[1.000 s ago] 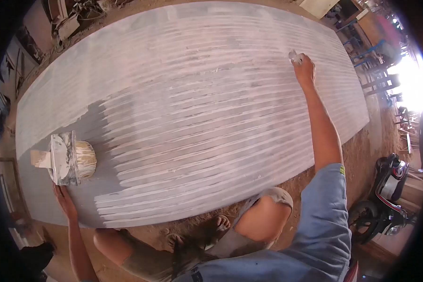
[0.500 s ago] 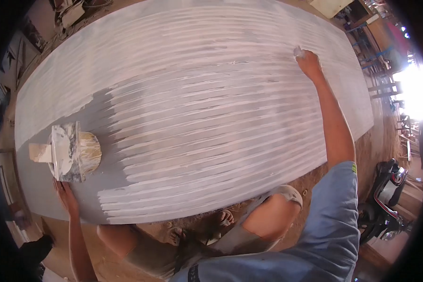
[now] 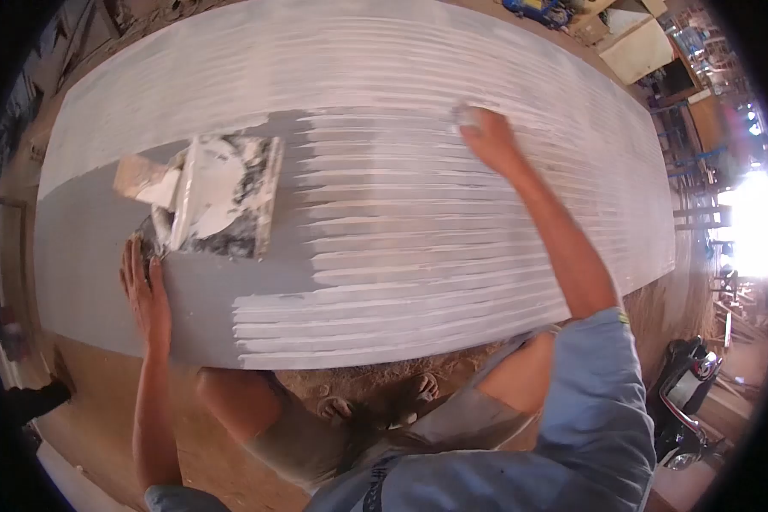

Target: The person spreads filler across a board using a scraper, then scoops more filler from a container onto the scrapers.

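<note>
A big flat grey panel [image 3: 205, 316] lies in front of me, coated over most of its area with pale ridged paste [image 3: 401, 196]. My right hand [image 3: 491, 136] is closed around a small pale, partly see-through piece [image 3: 464, 117] at the ridges, right of the middle. On the left, my left hand [image 3: 148, 294] has its fingers stretched out, fingertips right at the lower left of a paste-smeared board [image 3: 252, 200]. White paste [image 3: 218, 188] lies on that board, beside a scraper with a wooden handle [image 3: 135, 177]. The can seen earlier is hidden beneath it.
My bent knees [image 3: 516, 371] are close to the panel's near edge. A motorbike [image 3: 687, 392] stands at the lower right. Boxes and odds and ends [image 3: 636, 47] lie beyond the far right corner, and wooden pieces [image 3: 738, 324] lie at the right.
My right hand has moved left over the ridges with the pale piece. The paste-smeared board has shifted right and away from me, my left hand following it. The whole view has shifted too.
</note>
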Demonstrator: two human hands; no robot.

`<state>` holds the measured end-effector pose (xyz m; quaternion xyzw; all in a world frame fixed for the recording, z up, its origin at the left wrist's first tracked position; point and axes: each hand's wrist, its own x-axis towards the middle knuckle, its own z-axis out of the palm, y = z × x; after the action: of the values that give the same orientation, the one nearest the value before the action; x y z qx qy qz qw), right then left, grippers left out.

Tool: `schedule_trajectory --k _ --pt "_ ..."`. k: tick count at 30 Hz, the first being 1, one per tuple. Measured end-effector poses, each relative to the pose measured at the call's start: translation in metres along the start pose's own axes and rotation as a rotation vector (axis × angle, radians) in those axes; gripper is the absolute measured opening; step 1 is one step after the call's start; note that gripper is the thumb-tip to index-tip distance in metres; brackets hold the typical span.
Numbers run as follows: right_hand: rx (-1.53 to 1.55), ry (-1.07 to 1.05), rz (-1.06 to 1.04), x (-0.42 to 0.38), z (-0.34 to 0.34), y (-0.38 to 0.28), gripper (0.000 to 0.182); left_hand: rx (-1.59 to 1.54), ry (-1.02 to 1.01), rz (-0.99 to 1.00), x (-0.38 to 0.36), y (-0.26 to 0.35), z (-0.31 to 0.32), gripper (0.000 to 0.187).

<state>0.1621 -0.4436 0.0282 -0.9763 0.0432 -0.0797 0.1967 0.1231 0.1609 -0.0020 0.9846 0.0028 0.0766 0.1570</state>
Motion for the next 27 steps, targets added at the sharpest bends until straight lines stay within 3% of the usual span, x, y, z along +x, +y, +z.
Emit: schedule_trajectory --k 5,8,11,14,15,16,17,18,20,22,26,27 --pt "-0.049 -0.242 0.01 0.036 0.045 -0.152 0.032 0.027 0.024 0.02 -0.002 0.003 -0.007 0.056" --pt "0.123 -0.31 -0.09 0.06 0.07 -0.16 0.035 -0.052 0.053 0.023 -0.004 0.006 -0.008 0.054" --pt "0.255 -0.24 0.037 0.035 0.035 -0.159 0.038 -0.041 0.064 0.022 -0.002 0.003 -0.004 0.054" --pt "0.239 -0.02 0.038 0.013 -0.003 -0.055 0.034 -0.024 0.064 0.05 0.0 -0.003 -0.001 0.053" --pt "0.015 0.097 0.022 0.01 -0.011 0.01 0.038 -0.03 0.057 0.057 0.001 -0.004 0.001 0.053" --pt "-0.176 0.143 0.186 -0.004 -0.036 0.049 0.04 -0.011 0.082 0.066 0.001 -0.005 0.003 0.052" --pt "-0.363 0.246 0.192 -0.007 -0.038 0.146 0.041 0.01 0.108 0.073 0.0 -0.005 0.004 0.051" --pt "-0.411 0.253 0.217 -0.022 -0.063 0.171 0.039 0.007 0.107 0.078 0.0 -0.004 0.004 0.051" --pt "-0.457 0.26 0.245 -0.034 -0.09 0.185 0.039 0.002 0.09 0.07 0.001 -0.002 0.003 0.05" --pt "-0.43 0.172 0.533 -0.038 -0.101 0.195 0.04 0.015 0.094 0.067 0.0 -0.001 0.003 0.051" --pt "-0.408 0.147 0.521 -0.031 -0.084 0.222 0.039 -0.011 0.087 0.056 0.001 -0.004 0.007 0.051" --pt "-0.351 0.17 0.43 -0.031 -0.08 0.213 0.04 -0.007 0.076 0.059 0.001 -0.005 0.007 0.051"
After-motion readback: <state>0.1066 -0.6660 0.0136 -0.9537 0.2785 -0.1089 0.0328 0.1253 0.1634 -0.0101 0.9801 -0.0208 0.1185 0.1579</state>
